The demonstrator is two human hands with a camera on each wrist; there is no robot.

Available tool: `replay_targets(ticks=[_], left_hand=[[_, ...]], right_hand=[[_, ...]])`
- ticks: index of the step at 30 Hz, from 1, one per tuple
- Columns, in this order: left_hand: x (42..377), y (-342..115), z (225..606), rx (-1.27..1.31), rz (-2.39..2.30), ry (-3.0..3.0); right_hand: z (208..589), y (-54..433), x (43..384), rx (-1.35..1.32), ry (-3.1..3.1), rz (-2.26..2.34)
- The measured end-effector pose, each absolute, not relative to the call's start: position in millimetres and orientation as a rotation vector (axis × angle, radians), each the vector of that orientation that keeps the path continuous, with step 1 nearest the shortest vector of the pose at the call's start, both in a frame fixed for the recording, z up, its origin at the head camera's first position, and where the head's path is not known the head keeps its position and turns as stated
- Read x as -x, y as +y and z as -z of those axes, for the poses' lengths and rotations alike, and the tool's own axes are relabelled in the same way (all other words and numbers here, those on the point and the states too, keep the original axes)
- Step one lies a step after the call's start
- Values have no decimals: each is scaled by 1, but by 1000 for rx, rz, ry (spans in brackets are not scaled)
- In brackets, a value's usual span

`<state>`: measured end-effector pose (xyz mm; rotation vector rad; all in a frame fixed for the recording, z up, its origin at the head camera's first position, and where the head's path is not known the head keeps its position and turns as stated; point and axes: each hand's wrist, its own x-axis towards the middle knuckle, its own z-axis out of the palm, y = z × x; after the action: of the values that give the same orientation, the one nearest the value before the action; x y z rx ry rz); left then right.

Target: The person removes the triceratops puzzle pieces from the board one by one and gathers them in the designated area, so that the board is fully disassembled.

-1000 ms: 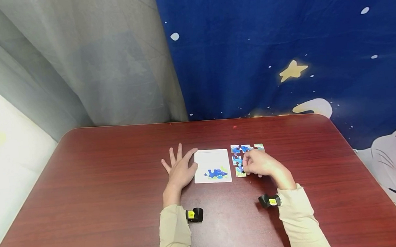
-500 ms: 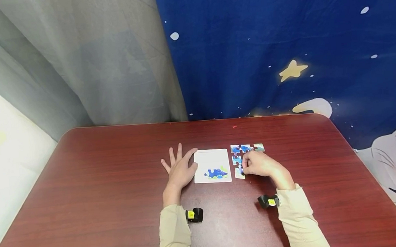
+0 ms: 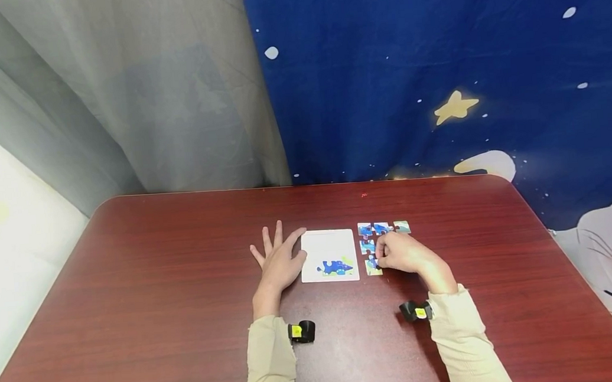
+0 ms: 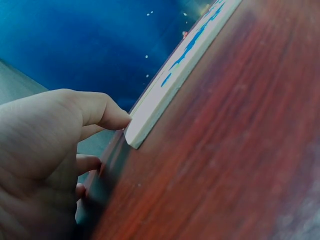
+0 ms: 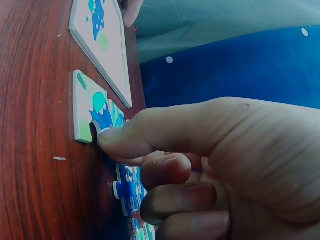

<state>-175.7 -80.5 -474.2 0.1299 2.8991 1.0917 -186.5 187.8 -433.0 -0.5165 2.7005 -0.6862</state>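
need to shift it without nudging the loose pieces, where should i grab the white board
Probably its left edge, coming from the left, where the left hand touches it: the white board lies flat but has a thick side to pinch, and puzzle pieces lie close to its right.

- The head view looked forward and down from the near side of the table (image 3: 183, 270), far enough back to take in both the left hand (image 3: 278, 267) and the right hand (image 3: 405, 252), with the curtain (image 3: 373, 80) beyond.
- The left wrist view sat close and low, tilted, facing past the thumb along the edge of the board (image 4: 160, 112).
- The right wrist view, also close and strongly tilted, faced the fingertips and a puzzle piece (image 5: 83, 112).
- All three views shared the board, table and curtain; the head and right wrist views shared the puzzle piece.
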Motion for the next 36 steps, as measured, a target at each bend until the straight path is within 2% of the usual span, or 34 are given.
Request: replay_targets(ticks=[36], left_hand=[[176, -81, 476, -131, -1098, 2908]], right_hand=[[433, 181, 185, 468, 2770, 612]])
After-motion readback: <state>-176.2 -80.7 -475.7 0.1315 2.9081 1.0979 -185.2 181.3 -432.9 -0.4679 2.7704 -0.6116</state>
